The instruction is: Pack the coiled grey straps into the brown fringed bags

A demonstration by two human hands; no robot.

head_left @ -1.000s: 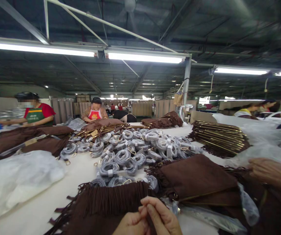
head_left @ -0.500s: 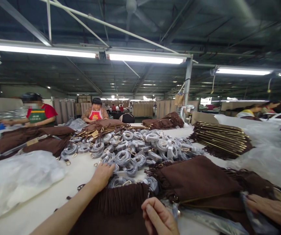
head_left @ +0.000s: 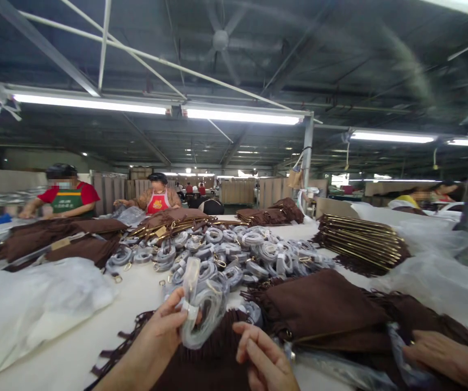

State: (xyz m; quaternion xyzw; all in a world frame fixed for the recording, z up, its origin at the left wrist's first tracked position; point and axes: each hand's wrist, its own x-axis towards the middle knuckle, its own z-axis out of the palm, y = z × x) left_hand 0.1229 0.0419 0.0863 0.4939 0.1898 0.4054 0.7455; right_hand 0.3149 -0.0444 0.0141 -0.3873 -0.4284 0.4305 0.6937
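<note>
My left hand (head_left: 166,331) is closed on a coiled strap in a clear plastic bag (head_left: 203,307), lifted just above a brown fringed suede bag (head_left: 201,353) that lies in front of me. My right hand (head_left: 264,361) sits low beside it, fingers curled loosely, with nothing I can see in them. Behind the lifted strap lies a big pile of the same bagged straps (head_left: 234,252) on the white table (head_left: 136,293). Another person's hand (head_left: 441,361) rests on brown bags at the lower right.
More brown fringed bags (head_left: 323,304) lie to my right, and a stack with gold bars (head_left: 360,239) sits farther back. White plastic sheets (head_left: 30,304) cover the left. Two people in aprons (head_left: 68,198) work at the far left; a steel post (head_left: 307,146) stands behind.
My left hand reached out to the strap pile, closed on one bagged strap and brought it back up over the fringed bag. The view tilted up slightly.
</note>
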